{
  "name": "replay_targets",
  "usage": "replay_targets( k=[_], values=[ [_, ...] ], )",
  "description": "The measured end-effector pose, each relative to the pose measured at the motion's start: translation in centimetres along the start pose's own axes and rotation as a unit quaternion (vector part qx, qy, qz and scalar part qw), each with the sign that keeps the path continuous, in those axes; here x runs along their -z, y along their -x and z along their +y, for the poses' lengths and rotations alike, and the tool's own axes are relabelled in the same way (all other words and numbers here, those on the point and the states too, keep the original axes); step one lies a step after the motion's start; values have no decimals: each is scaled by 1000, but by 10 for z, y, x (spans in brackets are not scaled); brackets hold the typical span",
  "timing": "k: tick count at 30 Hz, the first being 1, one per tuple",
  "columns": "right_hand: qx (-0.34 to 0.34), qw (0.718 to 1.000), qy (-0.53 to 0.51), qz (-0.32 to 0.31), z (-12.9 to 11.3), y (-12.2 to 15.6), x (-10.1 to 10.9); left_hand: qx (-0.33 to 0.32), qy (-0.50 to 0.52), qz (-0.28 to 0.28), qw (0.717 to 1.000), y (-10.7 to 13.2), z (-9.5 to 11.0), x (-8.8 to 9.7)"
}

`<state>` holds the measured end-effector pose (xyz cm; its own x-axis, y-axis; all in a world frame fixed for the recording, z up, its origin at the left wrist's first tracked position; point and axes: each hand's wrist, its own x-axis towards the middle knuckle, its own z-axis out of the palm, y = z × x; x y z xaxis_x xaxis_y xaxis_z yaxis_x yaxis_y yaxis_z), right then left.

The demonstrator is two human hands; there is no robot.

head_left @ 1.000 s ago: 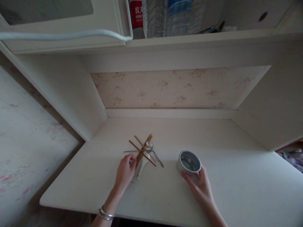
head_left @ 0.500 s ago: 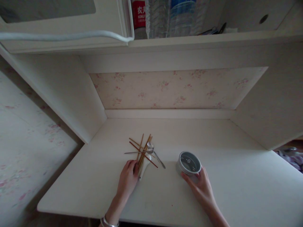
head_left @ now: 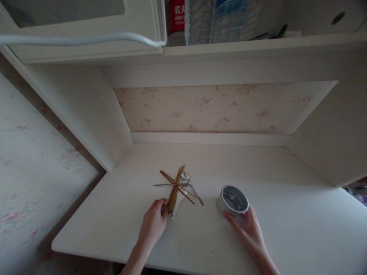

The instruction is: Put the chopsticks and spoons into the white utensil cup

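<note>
Several wooden chopsticks (head_left: 173, 196) lie in a slanting bundle on the white tabletop, with others crossing over them. My left hand (head_left: 155, 219) is at the bundle's lower left, its curled fingertips against the chopsticks' near ends. Two metal spoons (head_left: 185, 179) rest across the pile, one handle pointing left and the other down to the right. Partly under the chopsticks is a white soup spoon (head_left: 178, 204). To the right, my right hand (head_left: 247, 229) grips the near side of a round grey holder (head_left: 233, 199) with small drain holes in its bottom.
White side panels and a flowered back wall (head_left: 206, 109) enclose the tabletop (head_left: 114, 221). Overhead, a shelf (head_left: 243, 47) holds plastic-wrapped bottles (head_left: 226, 19) and a red-labelled bottle (head_left: 176, 17). A cabinet door with a pale edge strip (head_left: 86, 40) hangs at upper left.
A chopstick that stuck out at an angle near my left hand now lies in line with the bundle. My right hand keeps its hold on the holder. The view has shifted slightly.
</note>
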<state>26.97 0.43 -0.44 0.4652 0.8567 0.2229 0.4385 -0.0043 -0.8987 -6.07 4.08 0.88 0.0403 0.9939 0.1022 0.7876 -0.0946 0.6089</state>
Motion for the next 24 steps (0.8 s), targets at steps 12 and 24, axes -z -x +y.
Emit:
replay_targets(
  k=[12, 24],
  values=[
    [-25, 997, 46, -60, 4, 3, 1, -147, -140, -7, 979, -71, 28, 23],
    [-14, 998, 19, -62, 5, 2, 1, -166, -157, -12, 973, -83, 3, 17]
  ],
)
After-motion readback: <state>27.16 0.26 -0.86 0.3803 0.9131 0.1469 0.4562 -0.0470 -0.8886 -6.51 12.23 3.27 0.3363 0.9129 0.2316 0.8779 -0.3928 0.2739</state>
